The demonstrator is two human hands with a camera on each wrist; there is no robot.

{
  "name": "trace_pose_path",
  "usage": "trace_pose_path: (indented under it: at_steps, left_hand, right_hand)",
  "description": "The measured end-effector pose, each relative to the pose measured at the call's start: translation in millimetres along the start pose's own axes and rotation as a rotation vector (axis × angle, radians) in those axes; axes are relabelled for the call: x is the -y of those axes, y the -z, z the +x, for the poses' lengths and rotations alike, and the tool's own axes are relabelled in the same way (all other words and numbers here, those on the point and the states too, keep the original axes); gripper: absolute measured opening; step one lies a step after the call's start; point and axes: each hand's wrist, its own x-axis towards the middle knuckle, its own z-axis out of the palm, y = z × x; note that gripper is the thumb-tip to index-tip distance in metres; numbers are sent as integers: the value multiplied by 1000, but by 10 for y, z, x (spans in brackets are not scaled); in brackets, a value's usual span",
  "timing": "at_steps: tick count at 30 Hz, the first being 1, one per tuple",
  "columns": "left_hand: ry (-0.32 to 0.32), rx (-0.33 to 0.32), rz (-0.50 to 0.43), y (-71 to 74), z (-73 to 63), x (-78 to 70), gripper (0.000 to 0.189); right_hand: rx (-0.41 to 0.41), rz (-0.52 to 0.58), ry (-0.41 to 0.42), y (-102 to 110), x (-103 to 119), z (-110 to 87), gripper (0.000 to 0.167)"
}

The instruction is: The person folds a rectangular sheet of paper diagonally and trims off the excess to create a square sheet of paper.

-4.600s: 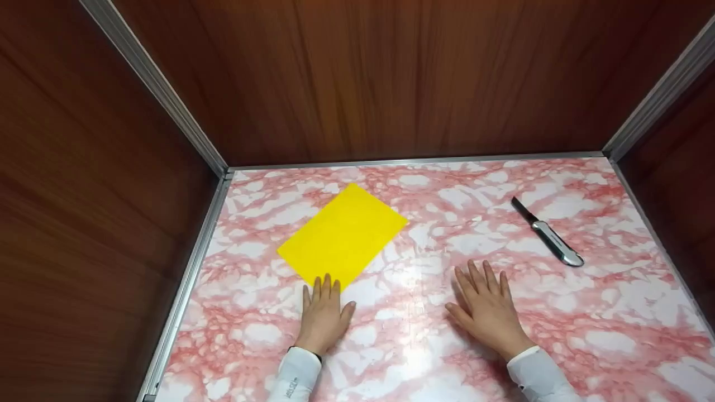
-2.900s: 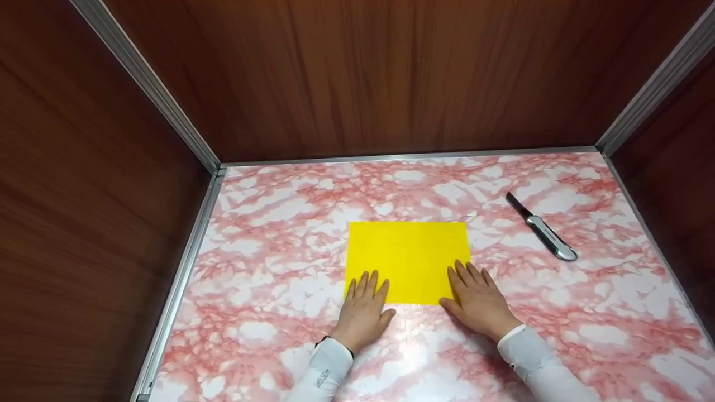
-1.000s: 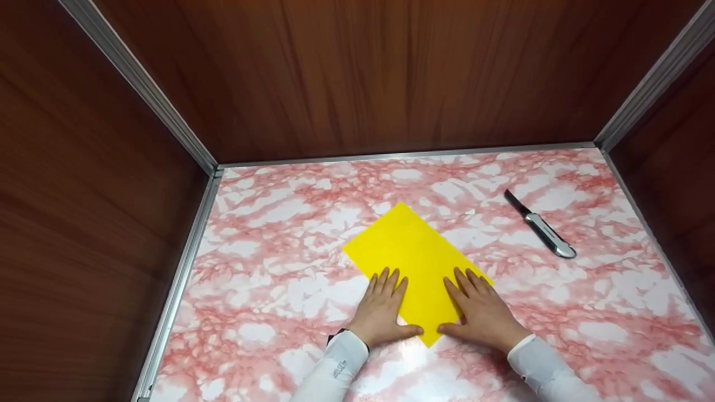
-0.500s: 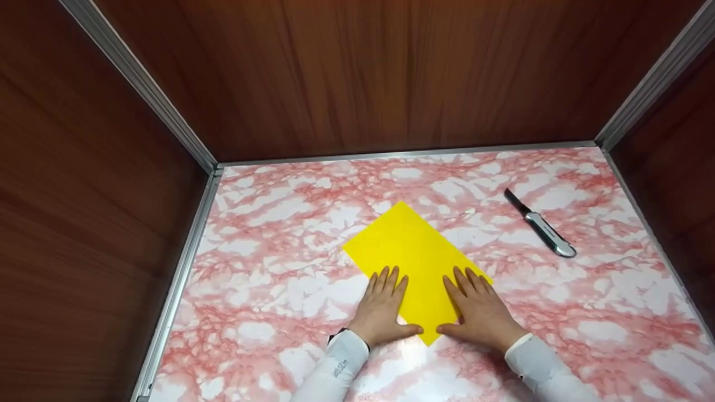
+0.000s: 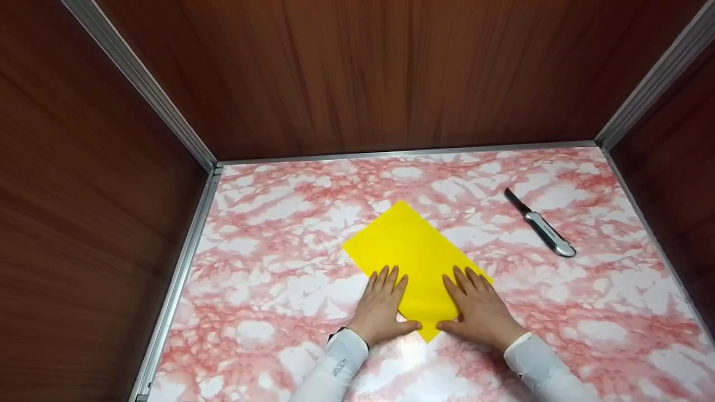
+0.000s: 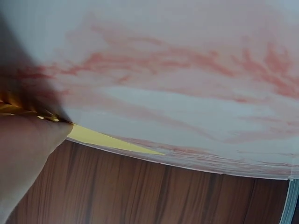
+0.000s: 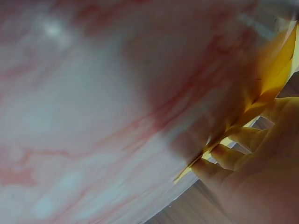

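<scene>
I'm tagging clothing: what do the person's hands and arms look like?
The left hand and right hand are ungloved. The left sleeve and right sleeve are white; dark lettering marks the left, and a black band shows at that wrist.

Sheet [image 5: 413, 245]: plain bright yellow, deeper amber where shaded in the right wrist view
Tabletop [image 5: 268, 285]: marbled, white with pink and red blotches and veins
Knife [image 5: 537, 221]: black blade, silver and dark greenish handle
Panels [image 5: 357, 72]: dark reddish brown, streaked with darker wood grain
Rails [image 5: 148, 86]: silvery grey
Sleeves [image 5: 329, 375]: white, the left with small dark lettering
Wristband [image 5: 338, 334]: black
</scene>
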Motion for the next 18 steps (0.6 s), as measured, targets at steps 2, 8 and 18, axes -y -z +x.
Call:
trace_pose_path:
  at_steps: [2,8,18]
  left_hand:
    - [0,-4,0,-4,3,3,105]
    - [4,-29,0,-19,20,37,101]
    - [18,-28,11,7,66,126,89]
  right_hand:
    - [3,6,-4,7,-4,1,104]
    - [-40,37,0,24,-38,-8,94]
    - [-88,55,16,79,-130,10,73]
